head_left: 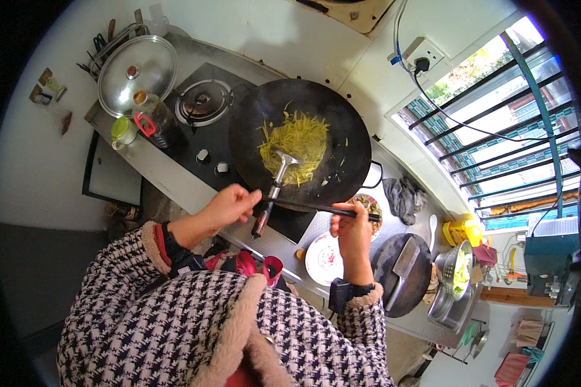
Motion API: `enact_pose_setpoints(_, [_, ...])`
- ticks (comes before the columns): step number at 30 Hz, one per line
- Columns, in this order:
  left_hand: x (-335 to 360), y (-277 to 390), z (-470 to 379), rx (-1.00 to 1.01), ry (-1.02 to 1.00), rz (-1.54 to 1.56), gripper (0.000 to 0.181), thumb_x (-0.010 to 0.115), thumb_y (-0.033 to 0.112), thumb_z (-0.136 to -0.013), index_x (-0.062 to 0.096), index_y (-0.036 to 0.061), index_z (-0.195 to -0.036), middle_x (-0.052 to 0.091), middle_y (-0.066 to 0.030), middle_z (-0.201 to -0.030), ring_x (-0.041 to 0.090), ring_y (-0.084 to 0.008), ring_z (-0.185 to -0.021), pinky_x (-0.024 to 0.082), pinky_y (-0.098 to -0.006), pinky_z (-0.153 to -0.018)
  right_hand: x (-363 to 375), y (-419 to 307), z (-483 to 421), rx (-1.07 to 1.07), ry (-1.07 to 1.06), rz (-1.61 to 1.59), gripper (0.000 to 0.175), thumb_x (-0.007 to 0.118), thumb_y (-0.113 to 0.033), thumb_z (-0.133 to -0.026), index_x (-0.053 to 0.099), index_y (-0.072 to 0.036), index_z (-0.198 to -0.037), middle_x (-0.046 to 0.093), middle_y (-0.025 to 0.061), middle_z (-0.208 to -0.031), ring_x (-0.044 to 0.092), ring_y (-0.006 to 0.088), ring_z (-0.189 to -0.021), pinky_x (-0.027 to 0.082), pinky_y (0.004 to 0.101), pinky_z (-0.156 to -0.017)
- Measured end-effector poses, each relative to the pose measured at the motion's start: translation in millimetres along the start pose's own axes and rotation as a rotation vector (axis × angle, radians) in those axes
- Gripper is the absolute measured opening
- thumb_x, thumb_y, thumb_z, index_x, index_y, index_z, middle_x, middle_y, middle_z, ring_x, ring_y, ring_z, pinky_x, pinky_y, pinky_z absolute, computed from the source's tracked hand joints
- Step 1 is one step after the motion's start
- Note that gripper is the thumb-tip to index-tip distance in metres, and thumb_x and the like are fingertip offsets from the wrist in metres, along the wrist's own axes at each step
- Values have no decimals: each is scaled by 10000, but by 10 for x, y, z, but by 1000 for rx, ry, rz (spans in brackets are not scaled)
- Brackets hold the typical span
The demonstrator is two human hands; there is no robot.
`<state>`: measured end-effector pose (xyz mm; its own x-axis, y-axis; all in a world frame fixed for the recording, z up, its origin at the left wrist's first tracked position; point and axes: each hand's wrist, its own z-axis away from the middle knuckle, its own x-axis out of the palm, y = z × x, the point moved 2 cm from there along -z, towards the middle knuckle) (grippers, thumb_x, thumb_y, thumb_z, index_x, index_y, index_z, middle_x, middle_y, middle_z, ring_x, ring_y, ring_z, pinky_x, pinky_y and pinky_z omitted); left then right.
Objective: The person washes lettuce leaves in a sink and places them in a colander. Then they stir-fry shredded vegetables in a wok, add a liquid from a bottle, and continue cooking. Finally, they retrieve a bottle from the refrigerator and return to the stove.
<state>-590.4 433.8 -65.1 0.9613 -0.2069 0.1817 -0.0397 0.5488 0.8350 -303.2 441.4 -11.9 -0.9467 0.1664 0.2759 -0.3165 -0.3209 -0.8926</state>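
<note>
A large black wok [353, 130] on the stove holds a heap of shredded yellow-green vegetable [298, 138]. A metal spatula [282, 174] rests in it, its handle leaning over the near rim. My right hand [353, 227] grips the thick ends of a pair of dark chopsticks [310, 205], which point left across the spatula handle. The fingertips of my left hand [232, 205] are pinched at the thin ends of the chopsticks. A white plate with a red pattern [322, 261] lies beside my right hand. Partly behind that hand sits a patterned dish of food [372, 208].
A cleaver [405, 259] lies on a round chopping board [419, 283] at right, near a colander of cut greens [452, 271], a sink [457, 309] and a grey rag [404, 198]. At left stand a pot lid [150, 63], a dark-filled bottle [157, 121], a green-lidded jar [123, 133] and a second burner [202, 101].
</note>
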Motion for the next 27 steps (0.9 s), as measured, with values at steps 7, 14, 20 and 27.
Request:
enact_pose_setpoints(7, [341, -82, -185, -282, -165, 230, 294, 562, 358, -975, 488, 75, -944, 557, -48, -707, 568, -135, -582, 421, -252, -478, 138, -44, -257, -404, -51, 338, 543, 349, -433, -1029, 568, 18, -1236, 682, 136, -995, 620, 143, -824, 486, 272, -725])
enact_pose_setpoints(14, [-40, -94, 100, -61, 46, -197, 267, 629, 278, -930, 468, 77, -861, 447, 9, -585, 403, -94, -406, 312, -271, -349, 545, -12, -262, -925, -410, 949, 336, 567, -23, -923, 553, 14, -1256, 606, 184, -1119, 603, 297, -1004, 476, 332, -884])
enact_pose_setpoints(20, [-571, -197, 161, 220, 193, -510, 363, 685, 335, -865, 548, 3, -808, 522, -61, -600, 506, -157, -529, 422, -351, -519, 548, -78, -347, -899, -522, 1072, 421, 603, -5, -883, 519, -8, -1296, 553, 210, -1155, 575, 386, -1023, 475, 386, -897])
enact_pose_setpoints(27, [-764, -169, 108, 287, 144, -581, 336, 689, 327, -865, 572, 13, -839, 543, -59, -645, 499, -141, -592, 432, -323, -564, 600, -80, -405, -1013, -399, 1101, 428, 596, -3, -883, 517, -2, -1303, 563, 224, -1169, 561, 388, -1093, 472, 408, -935])
